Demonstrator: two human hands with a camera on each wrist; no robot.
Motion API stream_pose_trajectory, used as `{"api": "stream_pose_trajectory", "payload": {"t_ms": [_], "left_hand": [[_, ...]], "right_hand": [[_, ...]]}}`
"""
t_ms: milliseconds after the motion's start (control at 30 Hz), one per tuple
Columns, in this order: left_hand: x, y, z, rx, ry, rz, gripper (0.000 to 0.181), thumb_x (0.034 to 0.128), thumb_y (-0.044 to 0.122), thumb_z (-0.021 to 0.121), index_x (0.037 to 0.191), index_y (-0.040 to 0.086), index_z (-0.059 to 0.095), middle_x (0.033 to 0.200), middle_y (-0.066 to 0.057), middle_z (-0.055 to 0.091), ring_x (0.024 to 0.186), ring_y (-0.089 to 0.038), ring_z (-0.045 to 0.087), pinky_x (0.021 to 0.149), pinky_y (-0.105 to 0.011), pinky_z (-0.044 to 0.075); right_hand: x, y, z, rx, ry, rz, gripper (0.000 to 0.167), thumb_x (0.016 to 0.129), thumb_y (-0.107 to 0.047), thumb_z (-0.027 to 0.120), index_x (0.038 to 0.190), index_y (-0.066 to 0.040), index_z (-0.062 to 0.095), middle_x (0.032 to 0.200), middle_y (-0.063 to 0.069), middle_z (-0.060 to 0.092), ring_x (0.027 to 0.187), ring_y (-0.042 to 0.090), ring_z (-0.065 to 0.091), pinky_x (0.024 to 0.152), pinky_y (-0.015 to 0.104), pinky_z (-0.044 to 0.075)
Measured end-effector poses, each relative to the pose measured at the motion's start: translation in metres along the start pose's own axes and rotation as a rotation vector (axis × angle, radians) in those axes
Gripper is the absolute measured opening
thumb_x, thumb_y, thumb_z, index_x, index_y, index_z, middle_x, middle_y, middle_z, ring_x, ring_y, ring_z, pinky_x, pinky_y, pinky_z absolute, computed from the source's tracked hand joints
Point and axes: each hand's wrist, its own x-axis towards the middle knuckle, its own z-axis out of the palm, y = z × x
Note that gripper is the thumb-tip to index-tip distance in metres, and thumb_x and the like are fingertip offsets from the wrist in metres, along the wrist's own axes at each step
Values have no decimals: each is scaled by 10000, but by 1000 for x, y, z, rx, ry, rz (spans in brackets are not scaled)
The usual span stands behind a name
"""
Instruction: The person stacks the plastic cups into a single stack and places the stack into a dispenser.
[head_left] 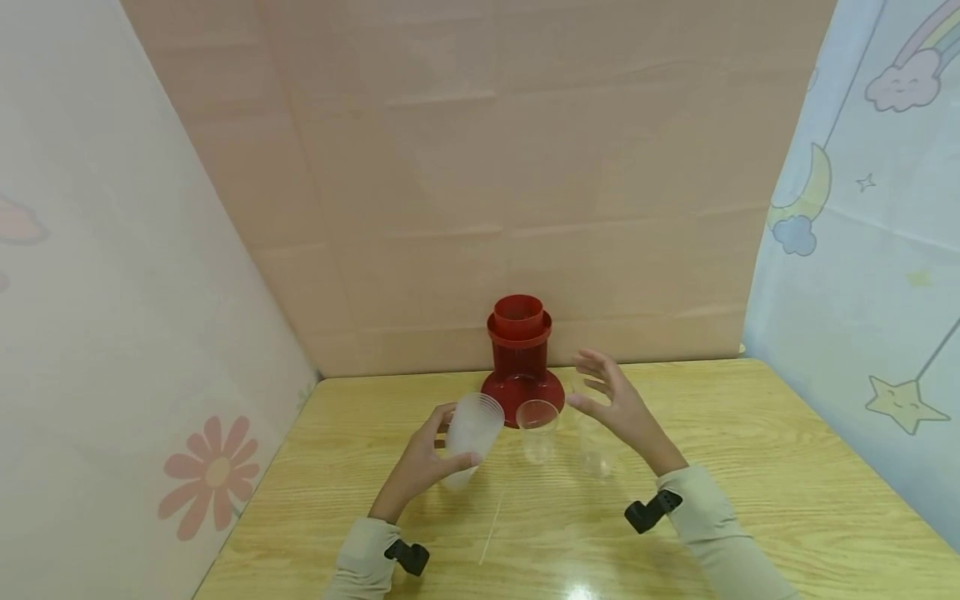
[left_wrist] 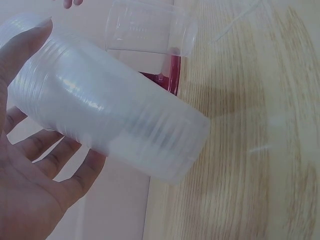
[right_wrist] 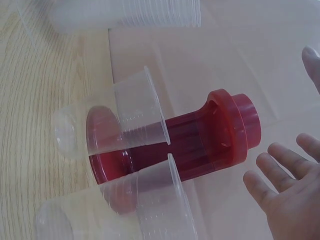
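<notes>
While left hand (head_left: 426, 461) grips cup stack (head_left: 474, 427), right hand (head_left: 621, 410) hovers released; head view alone shows red flower (head_left: 217, 472)

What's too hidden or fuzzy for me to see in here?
Stacked cups, exact number: left wrist view, the rims blur together.
Lower loose cup: right wrist view, bottom edge cuts it off.
Red stand, far side: head view, its front hides it.

Between the hands (head_left: 427, 460) (head_left: 622, 410), clear cups (head_left: 537, 446) (head_left: 595, 461) and a red stand (head_left: 520, 358) obstruct; rightward of both, the table (head_left: 750, 442) leaves room.
</notes>
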Motion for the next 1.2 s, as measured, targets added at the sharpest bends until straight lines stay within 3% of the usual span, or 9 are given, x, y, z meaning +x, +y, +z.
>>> {"api": "stream_pose_trajectory", "payload": {"t_ms": [433,700,767,967,1200], "left_hand": [[1,1,0,12,-3,2,741,816,312,844,1436,221,450,1248,-29,591,1134,-220,549,943,-447,481],[0,1,0,-3,-6,-12,745,817,295,844,1442,210,447,1261,-44,592,1145,-222,545,946,-448,477],[0,1,0,-9,-4,-19,737,815,277,847,1435,209,456,1269,-46,591,1154,-227,544,952,-456,474],[-1,2,0,-3,3,-31,739,814,277,849,1437,206,458,1258,-54,592,1149,-242,546,954,-463,481],[0,1,0,13,-3,-14,760,812,348,844,1442,213,442,1261,-41,588,1148,-233,546,954,-465,480]], "right_hand": [[-10,3,-12,-32,12,26,721,950,-123,690,1544,-110,282,1516,115,416,1384,331,396,1089,478,356],[-19,12,-17,-44,26,27,707,948,-99,690,1536,-126,298,1502,138,420,1374,346,399,1045,162,369],[-21,13,-18,-49,30,25,703,946,-94,691,1532,-124,304,1498,154,421,1370,351,403,1051,182,376],[-25,14,-20,-70,33,41,707,951,-100,685,1538,-105,290,1505,178,411,1370,356,402,1080,418,379],[-29,18,-20,-79,43,38,688,951,-79,677,1523,-49,296,1498,210,420,1352,391,413,1066,286,398]]}}
